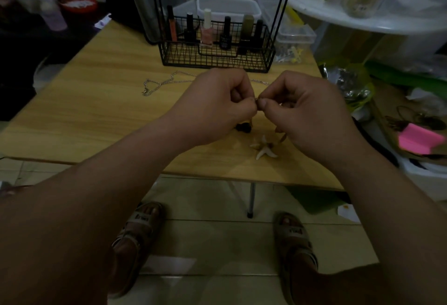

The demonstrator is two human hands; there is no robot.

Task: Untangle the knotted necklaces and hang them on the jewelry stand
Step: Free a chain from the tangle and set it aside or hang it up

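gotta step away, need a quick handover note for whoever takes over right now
Left hand and right hand both pinch one small bit of necklace between them, above the wooden table.
Silver chain lies on the table near the black wire stand; starfish pendant and dark beads lie under the hands.
Done: nothing seen hanging.
Left: finish untangling, hang all.

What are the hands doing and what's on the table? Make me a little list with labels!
left hand: pinches a tiny necklace part
right hand: pinches the same part
silver chain: lies on the table, beyond the hands
starfish pendant: on the table, near the front edge
wire basket: holds upright bottles, at the back
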